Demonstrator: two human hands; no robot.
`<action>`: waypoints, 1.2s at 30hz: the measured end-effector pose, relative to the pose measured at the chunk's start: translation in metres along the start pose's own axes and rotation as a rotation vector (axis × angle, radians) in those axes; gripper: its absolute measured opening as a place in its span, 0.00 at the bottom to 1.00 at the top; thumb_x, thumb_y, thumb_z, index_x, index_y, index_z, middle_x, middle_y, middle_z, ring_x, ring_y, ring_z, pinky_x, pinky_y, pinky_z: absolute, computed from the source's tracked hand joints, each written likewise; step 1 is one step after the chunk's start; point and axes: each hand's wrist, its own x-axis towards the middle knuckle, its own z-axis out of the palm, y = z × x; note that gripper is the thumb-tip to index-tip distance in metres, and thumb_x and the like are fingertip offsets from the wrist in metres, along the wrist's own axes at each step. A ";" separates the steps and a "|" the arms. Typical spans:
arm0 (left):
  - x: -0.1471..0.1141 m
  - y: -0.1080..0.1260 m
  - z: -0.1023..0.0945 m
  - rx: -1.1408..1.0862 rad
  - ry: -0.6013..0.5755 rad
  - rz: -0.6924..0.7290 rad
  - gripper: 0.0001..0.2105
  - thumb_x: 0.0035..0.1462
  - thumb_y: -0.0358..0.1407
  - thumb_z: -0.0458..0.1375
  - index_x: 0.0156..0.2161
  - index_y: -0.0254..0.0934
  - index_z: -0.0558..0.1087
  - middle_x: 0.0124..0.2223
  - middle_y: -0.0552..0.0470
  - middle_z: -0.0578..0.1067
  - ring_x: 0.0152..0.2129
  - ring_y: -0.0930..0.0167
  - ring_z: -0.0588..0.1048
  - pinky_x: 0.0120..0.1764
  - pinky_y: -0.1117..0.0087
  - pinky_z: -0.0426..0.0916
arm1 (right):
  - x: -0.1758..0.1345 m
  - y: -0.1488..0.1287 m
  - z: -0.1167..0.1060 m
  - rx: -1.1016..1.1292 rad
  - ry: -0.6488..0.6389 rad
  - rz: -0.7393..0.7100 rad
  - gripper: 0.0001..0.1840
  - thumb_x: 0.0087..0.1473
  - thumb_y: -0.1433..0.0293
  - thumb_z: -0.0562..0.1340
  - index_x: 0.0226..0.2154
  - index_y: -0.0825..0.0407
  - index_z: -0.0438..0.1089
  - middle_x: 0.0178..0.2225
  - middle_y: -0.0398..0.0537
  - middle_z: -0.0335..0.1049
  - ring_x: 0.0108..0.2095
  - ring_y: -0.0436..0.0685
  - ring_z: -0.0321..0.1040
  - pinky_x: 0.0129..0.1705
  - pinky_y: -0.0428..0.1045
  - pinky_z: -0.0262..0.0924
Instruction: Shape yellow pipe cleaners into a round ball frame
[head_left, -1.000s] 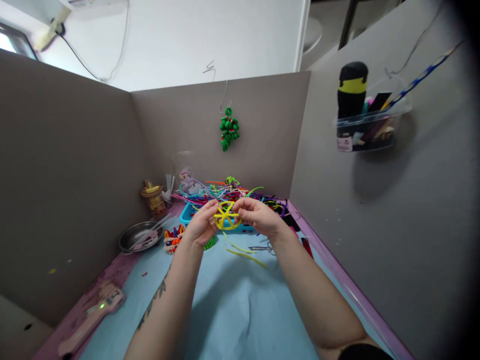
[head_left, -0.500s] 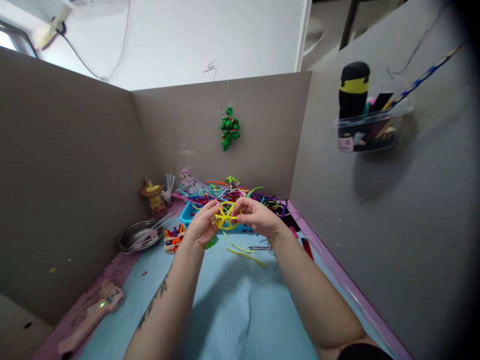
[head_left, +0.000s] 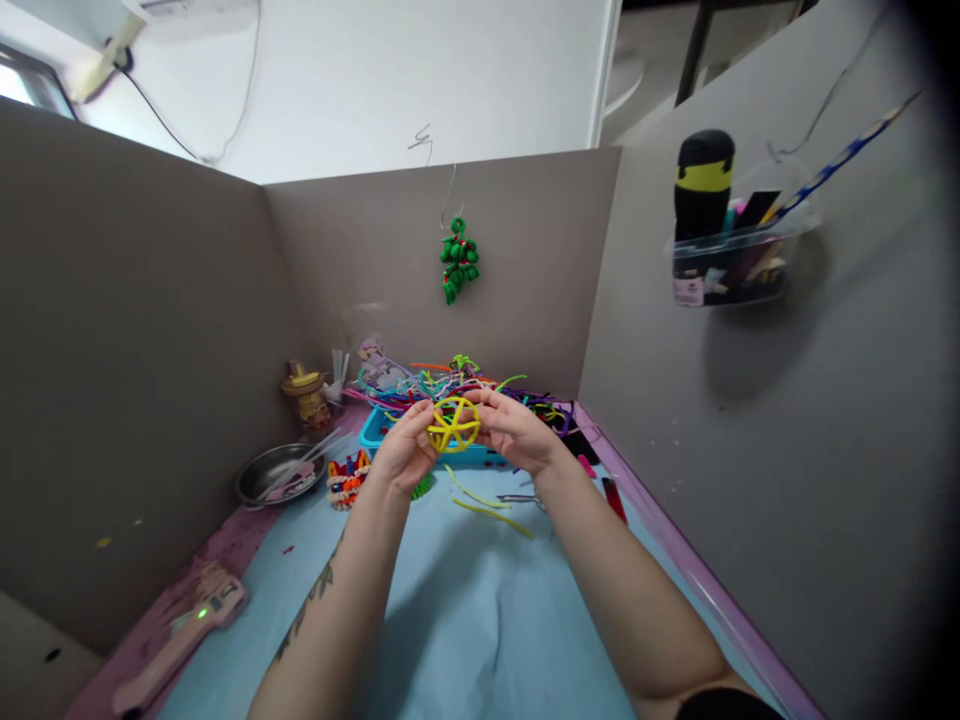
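Note:
A yellow wheel-shaped ring with crossing spokes (head_left: 454,425), seemingly bent from pipe cleaners, is held up above the table. My left hand (head_left: 409,445) pinches its left rim between thumb and fingers. At the right rim is my right hand (head_left: 517,430), its fingers loosely apart; whether they touch the rim I cannot tell. Below lie loose yellow strips (head_left: 493,515) and a metal tool (head_left: 519,498), partly hidden by my right wrist. Behind my hands stands a blue tray (head_left: 371,430) heaped with many-coloured pipe cleaners (head_left: 435,385).
On the left are a metal bowl (head_left: 274,475), an orange-and-white beaded-looking piece (head_left: 349,480) and a pink device with a green light (head_left: 184,645). A red object (head_left: 614,500) lies right. Grey panels enclose the table; a plastic holder (head_left: 731,270) and a green ornament (head_left: 458,262) hang there.
My right hand's fingers have loosened from the yellow ring's right rim and spread a little. The ring now faces me more fully, still in my left hand.

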 end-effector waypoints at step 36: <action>-0.002 0.003 -0.004 0.065 -0.090 0.037 0.07 0.42 0.29 0.62 0.30 0.33 0.70 0.27 0.54 0.73 0.25 0.76 0.71 0.31 0.74 0.66 | 0.004 -0.003 -0.009 -0.476 0.215 -0.384 0.07 0.44 0.66 0.64 0.23 0.52 0.66 0.38 0.46 0.66 0.46 0.55 0.60 0.49 0.51 0.54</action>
